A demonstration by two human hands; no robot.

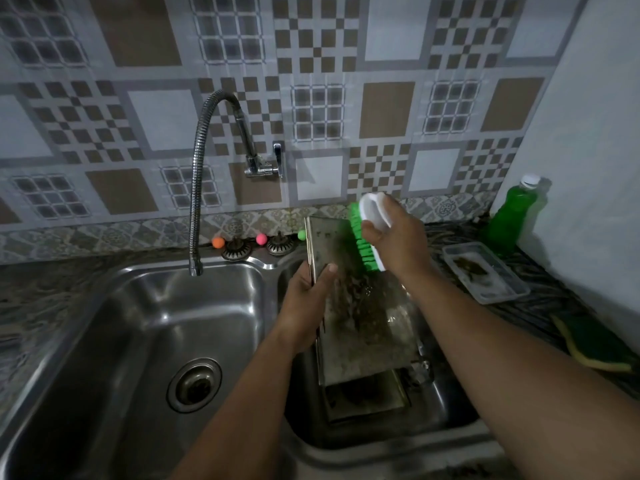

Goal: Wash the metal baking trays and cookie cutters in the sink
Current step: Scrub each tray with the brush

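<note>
Double steel sink (104, 306). Left hand (306, 303) grips the left edge of a grimy metal baking tray (360, 306), thumb over its face; tray stands tilted over the right basin, lower end resting on another tray (367, 400) lying in that basin. Right hand (394, 237) curls around a white scrub brush (372, 233), green bristles against the tray's upper right edge. Gooseneck faucet (197, 188) hangs over the left basin. On the counter (561, 306) to the right: green dish soap bottle (512, 213), clear plastic container (485, 271), green sponge (595, 344).
</note>
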